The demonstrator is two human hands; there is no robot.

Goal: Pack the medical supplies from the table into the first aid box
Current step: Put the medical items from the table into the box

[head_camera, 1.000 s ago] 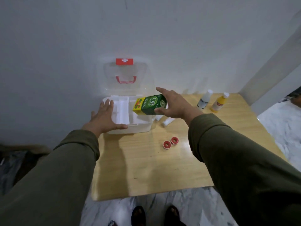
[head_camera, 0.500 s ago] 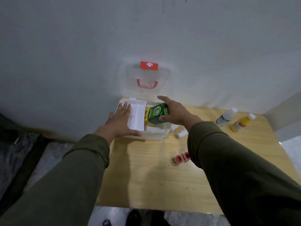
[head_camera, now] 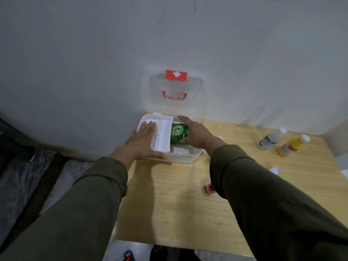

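The green carton (head_camera: 178, 133) has dropped lower into the box (head_camera: 185, 157) at frame centre, the right hand (head_camera: 197, 135) closed around it. The left hand (head_camera: 144, 142) lies flat, fingers spread, on the tray (head_camera: 162, 134).

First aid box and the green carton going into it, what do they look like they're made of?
First aid box: seemingly white plastic, smooth moulded walls; its raised lid is clear, wall showing through. Green carton: probably printed card, flat faces and slight sheen, held by the right hand.
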